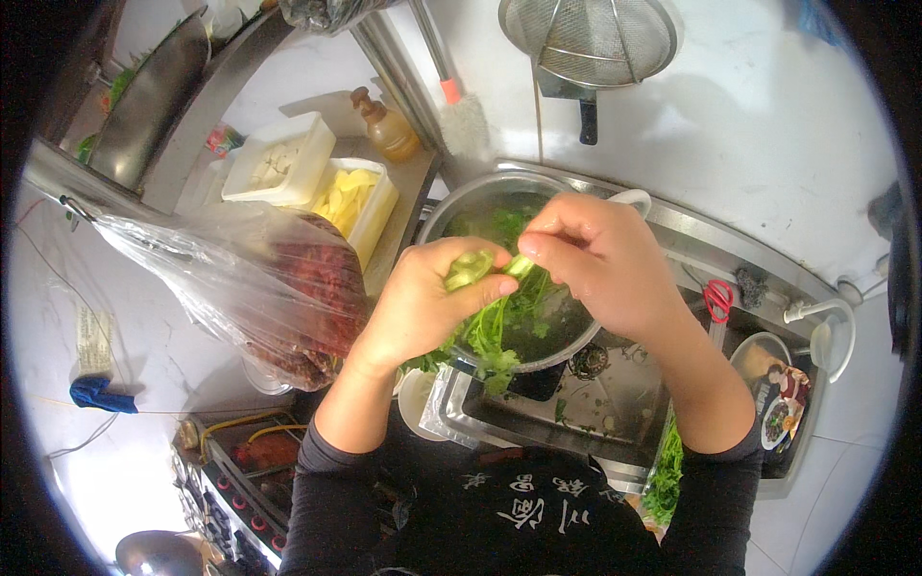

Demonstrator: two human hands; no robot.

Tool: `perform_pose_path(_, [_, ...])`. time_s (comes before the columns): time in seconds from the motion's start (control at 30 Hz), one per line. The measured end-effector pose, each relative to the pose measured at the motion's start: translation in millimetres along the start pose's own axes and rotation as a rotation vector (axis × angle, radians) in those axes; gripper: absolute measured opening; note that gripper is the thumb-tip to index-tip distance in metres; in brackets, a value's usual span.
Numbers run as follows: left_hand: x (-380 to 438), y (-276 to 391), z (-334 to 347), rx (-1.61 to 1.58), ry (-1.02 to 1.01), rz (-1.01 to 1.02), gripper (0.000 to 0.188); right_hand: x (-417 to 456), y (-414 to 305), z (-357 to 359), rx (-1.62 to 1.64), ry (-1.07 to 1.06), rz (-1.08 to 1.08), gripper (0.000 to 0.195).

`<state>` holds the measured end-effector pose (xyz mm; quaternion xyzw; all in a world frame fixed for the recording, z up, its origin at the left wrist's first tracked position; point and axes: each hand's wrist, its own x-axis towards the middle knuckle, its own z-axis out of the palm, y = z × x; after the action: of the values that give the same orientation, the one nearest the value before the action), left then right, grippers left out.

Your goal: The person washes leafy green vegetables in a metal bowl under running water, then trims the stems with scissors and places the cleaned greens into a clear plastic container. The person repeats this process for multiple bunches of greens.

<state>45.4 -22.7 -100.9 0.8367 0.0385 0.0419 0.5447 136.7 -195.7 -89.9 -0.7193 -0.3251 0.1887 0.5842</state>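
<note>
Leafy green stalks (472,268), celery-like or a coarse herb, are gripped in my left hand (432,299). Their leaves hang down below the fingers. Close beside it, my right hand (601,263) pinches the end of a pale green stalk (520,266) between thumb and fingers; its other fingers are curled. Both hands are above a large round metal basin (497,178) of water, in which loose green leaves (511,223) float. My right hand and forearm cover part of the basin's far right side.
Under the basin is a stainless steel sink (612,403) with scraps around its drain (588,360). A plastic bag of dark red contents (310,281) hangs left. Tubs hold sliced yellow pieces (349,198). Red-handled scissors (718,299) lie right; a cleaver (588,119) and strainer (591,36) hang on the wall.
</note>
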Motion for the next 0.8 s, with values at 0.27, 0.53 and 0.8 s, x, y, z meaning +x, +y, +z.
perform_pose_path(0.27, [-10.7, 5.7, -19.6, -0.522, 0.06, -0.112, 0.022, -23.4, 104.5, 20.0, -0.01, 0.142, 0.045, 0.018])
perform_pose_path(0.53, [-22.2, 19.9, -7.5, -0.255, 0.082, 0.003, 0.018, -26.3, 18.8, 23.7, 0.127, 0.16, -0.253, 0.023])
perform_pose_path(0.8, [-22.4, 28.7, -0.7, 0.035, 0.058, 0.032, 0.017, -28.6, -0.4, 17.0, -0.428, 0.257, -0.519, 0.012])
